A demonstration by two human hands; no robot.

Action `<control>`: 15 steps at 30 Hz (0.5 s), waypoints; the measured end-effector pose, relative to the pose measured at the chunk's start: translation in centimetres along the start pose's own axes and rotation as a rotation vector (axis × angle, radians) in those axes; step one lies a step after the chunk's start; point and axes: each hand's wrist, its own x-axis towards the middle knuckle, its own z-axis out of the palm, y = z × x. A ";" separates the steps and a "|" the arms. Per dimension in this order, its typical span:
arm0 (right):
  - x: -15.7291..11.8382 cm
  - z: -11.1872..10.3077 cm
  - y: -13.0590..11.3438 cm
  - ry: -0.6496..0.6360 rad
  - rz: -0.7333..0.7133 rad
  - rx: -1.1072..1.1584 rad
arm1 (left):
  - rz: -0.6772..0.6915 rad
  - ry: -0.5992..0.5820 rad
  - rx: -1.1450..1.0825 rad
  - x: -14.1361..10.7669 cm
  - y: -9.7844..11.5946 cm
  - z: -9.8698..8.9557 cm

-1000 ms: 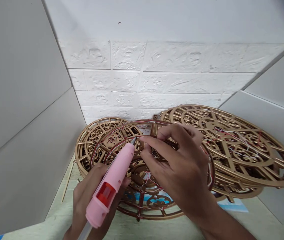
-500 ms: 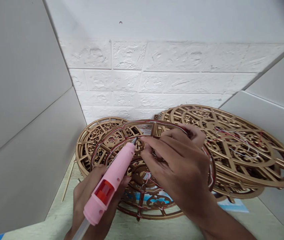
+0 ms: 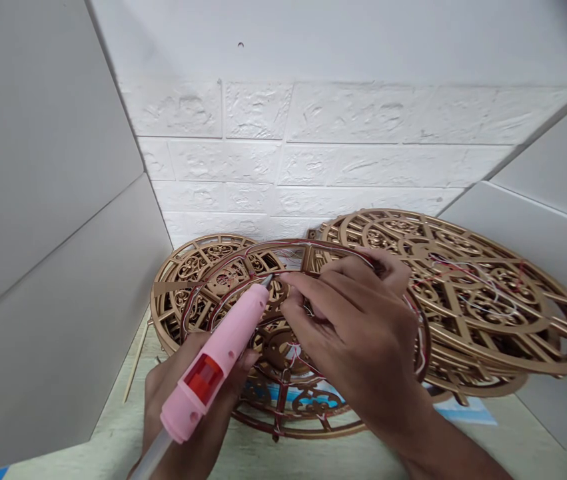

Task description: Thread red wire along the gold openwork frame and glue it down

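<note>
My left hand point(image 3: 183, 393) is wrapped round a pink hot glue gun point(image 3: 228, 333), which has a clear glue stick in its back end. The metal nozzle touches or almost touches the inner ring of a round gold openwork frame point(image 3: 283, 427), tilted up towards me. Red and white wires run along the frame's rings. My right hand point(image 3: 358, 320) is closed at the same ring, its index fingertip and thumb at a red wire point(image 3: 276, 272) just right of the nozzle. Its other fingers lie over the frame's upper right part and hide some of it.
Similar gold frames are stacked at the right point(image 3: 463, 287), with loose red and white wires on top. Another gold frame stack point(image 3: 168, 267) lies at the left. A thin stick point(image 3: 136, 360) rests on the pale tabletop point(image 3: 118, 440). A white brick-pattern wall point(image 3: 338, 163) and grey side panels enclose the space.
The glue gun has shifted slightly left and down and rolled a little in my left hand. My right hand and the frame are almost still.
</note>
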 end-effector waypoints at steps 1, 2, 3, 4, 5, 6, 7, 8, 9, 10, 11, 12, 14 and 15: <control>0.0 0.0 0.0 -0.002 -0.003 0.000 | -0.013 0.003 0.005 0.0 0.0 0.0; 0.0 0.0 0.0 -0.004 -0.005 -0.001 | -0.022 0.003 0.012 -0.1 0.0 0.0; 0.0 0.0 0.0 -0.006 -0.006 -0.002 | -0.027 0.003 0.018 -0.1 -0.1 0.0; 0.0 0.0 0.1 -0.007 -0.006 -0.004 | -0.027 -0.002 0.020 -0.1 -0.1 0.0; 0.1 0.0 0.1 -0.007 -0.007 -0.005 | -0.024 -0.010 0.020 -0.1 -0.2 0.0; 0.1 0.0 0.1 -0.006 -0.007 -0.006 | -0.018 -0.019 0.020 -0.1 -0.2 -0.1; 0.0 0.0 0.1 -0.006 -0.007 -0.007 | -0.005 -0.029 0.017 0.0 -0.3 -0.1; 0.0 0.0 0.1 -0.008 -0.006 -0.007 | 0.012 -0.037 0.015 0.1 -0.3 -0.1; 0.0 0.0 0.1 -0.012 -0.006 -0.005 | 0.036 -0.045 0.014 0.1 -0.3 -0.2; 0.0 0.0 0.1 -0.016 -0.004 -0.004 | 0.068 -0.051 0.010 0.2 -0.3 -0.2; 0.0 -0.1 0.1 -0.020 -0.003 -0.003 | 0.102 -0.053 0.003 0.3 -0.4 -0.3; 0.0 -0.1 0.1 -0.023 -0.002 -0.003 | 0.133 -0.054 -0.007 0.4 -0.5 -0.3; 0.0 -0.1 0.1 -0.029 0.001 -0.002 | 0.160 -0.056 -0.011 0.5 -0.6 -0.4; 0.0 -0.1 0.1 -0.033 0.003 -0.001 | 0.162 -0.055 -0.004 0.5 -0.7 -0.5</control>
